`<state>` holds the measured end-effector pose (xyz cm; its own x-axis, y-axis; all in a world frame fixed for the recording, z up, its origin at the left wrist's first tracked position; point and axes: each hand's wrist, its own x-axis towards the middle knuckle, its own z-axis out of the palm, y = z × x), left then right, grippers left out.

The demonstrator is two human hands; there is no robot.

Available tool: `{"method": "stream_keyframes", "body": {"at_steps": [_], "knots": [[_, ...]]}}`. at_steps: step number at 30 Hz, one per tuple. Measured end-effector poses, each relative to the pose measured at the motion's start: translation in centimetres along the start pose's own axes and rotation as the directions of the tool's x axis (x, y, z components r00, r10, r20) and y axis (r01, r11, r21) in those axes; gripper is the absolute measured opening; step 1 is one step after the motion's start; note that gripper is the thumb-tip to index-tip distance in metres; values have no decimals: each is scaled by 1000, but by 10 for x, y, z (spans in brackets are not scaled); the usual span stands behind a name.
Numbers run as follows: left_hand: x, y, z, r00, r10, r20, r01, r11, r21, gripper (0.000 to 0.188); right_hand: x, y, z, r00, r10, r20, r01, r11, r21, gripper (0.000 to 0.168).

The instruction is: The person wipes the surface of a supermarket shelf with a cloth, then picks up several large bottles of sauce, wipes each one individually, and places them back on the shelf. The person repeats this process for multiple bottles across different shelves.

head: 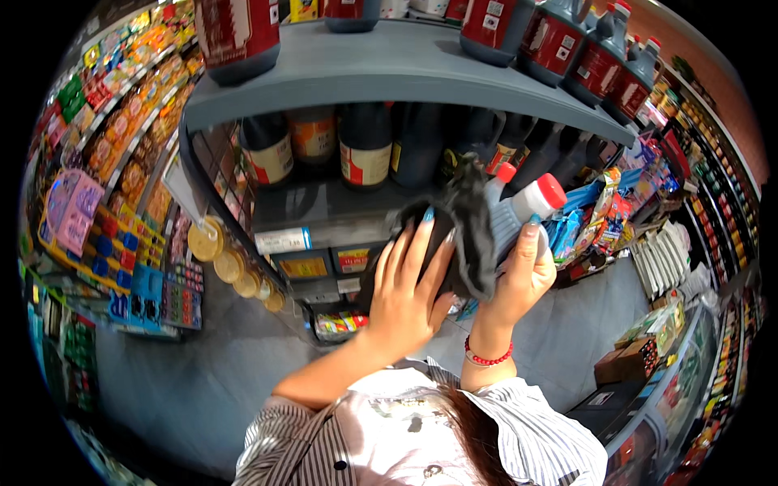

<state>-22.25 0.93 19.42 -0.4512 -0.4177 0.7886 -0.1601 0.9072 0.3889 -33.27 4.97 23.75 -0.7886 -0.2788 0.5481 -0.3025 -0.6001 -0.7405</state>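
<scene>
My left hand (410, 285) presses, fingers spread, on a dark cloth (471, 234), which looks bunched and slightly blurred. In my right hand (524, 273) is a plastic jug with a red cap (550, 189), tilted, its thumb lying along the side below the cap. The cloth lies against the jug's body and hides much of it. Behind my hands, dark bottles with pale labels (365, 159) line the shelf (316, 200). A price tag (283, 240) sits on the shelf's front edge, left of my left hand.
Red-labelled jugs (550, 45) stand on the upper shelf (377, 58), whose edge juts out above my hands. Round yellowish discs (228, 264) hang at the shelf's left side. Packaged goods fill racks (130, 133) on the left. Bagged goods (598, 212) and a carton (626, 364) are at right.
</scene>
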Motion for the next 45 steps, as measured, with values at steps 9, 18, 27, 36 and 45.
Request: {"method": "stream_keyframes", "body": {"at_steps": [9, 18, 27, 36, 45], "knots": [[-18, -20, 27, 729, -311, 609, 684, 300, -666, 55, -1, 0, -55, 978, 78, 191, -106, 985, 139, 28], [-104, -21, 51, 493, -255, 832, 240, -879, -412, 42, -16, 13, -48, 956, 238, 170, -277, 922, 270, 32], [-87, -62, -27, 577, -99, 811, 733, -376, -568, 56, -65, 25, -6, 785, 485, 384, -551, 831, 76, 28], [-91, -101, -117, 628, -245, 738, 710, -208, -673, 53, -121, 27, 65, 869, 324, 373, -308, 946, -103, 36], [-100, -84, -141, 938, -314, 146, 339, 917, -208, 50, -165, 26, 106, 958, -117, 261, 203, 920, -335, 39]]}}
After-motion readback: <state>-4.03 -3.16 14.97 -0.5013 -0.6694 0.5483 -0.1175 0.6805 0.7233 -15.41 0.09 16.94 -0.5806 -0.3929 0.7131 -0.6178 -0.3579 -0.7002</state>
